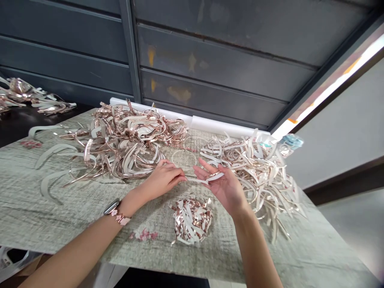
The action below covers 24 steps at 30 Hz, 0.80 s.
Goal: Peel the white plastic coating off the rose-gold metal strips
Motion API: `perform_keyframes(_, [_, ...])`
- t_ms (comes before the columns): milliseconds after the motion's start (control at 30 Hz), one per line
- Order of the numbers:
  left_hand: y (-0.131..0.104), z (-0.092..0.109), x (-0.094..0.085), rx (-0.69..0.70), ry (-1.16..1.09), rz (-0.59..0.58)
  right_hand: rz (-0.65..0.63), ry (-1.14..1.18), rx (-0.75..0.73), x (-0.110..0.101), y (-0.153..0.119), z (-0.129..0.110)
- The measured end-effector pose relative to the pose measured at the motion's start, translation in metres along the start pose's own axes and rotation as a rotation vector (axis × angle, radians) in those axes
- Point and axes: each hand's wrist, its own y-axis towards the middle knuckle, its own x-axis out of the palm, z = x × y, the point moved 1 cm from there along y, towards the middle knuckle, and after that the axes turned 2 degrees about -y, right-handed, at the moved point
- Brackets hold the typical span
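Note:
A thin white strip [197, 181] stretches between my two hands above the table. The fingertips of my left hand [165, 178] are pinched on its left end. My right hand [225, 186] is palm up with its fingers spread, and the strip's other end curls across the fingers. Left of my left hand lies a big heap of rose-gold and white curly strips [132, 128]. A second heap [261, 168] spreads beside and behind my right hand. Nearer to me, a small pile of short cut pieces [192, 221] sits between my forearms.
The patterned table [90, 208] stands against a dark panelled wall [225, 68]. A white roll [228, 127] lies along the back edge. More strips [27, 94] rest on a dark surface at the far left. A blue plastic piece [291, 142] is at the back right.

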Motion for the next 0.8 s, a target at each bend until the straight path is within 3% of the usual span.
perform_keyframes(133, [0.0,0.006,-0.001,-0.108,-0.167,-0.007,0.008,0.059,0.025,-0.004,0.002,-0.004])
perform_keyframes(233, [0.001,0.01,-0.001,-0.242,-0.494,0.033,0.01,0.13,-0.031,-0.003,0.005,-0.003])
perform_keyframes(367, [0.001,0.017,-0.002,-0.329,-0.936,0.214,0.042,0.113,-0.101,0.004,0.007,0.006])
perform_keyframes(467, [0.001,0.029,-0.002,-0.307,-0.78,0.259,-0.022,0.026,-0.124,0.012,0.005,0.015])
perform_keyframes(600, [0.0,0.044,0.002,-0.26,-0.48,0.143,-0.143,-0.165,-0.087,0.02,0.001,0.021])
perform_keyframes(800, [-0.003,0.047,0.004,-0.144,-0.467,0.138,-0.191,-0.523,-0.13,0.024,-0.008,0.019])
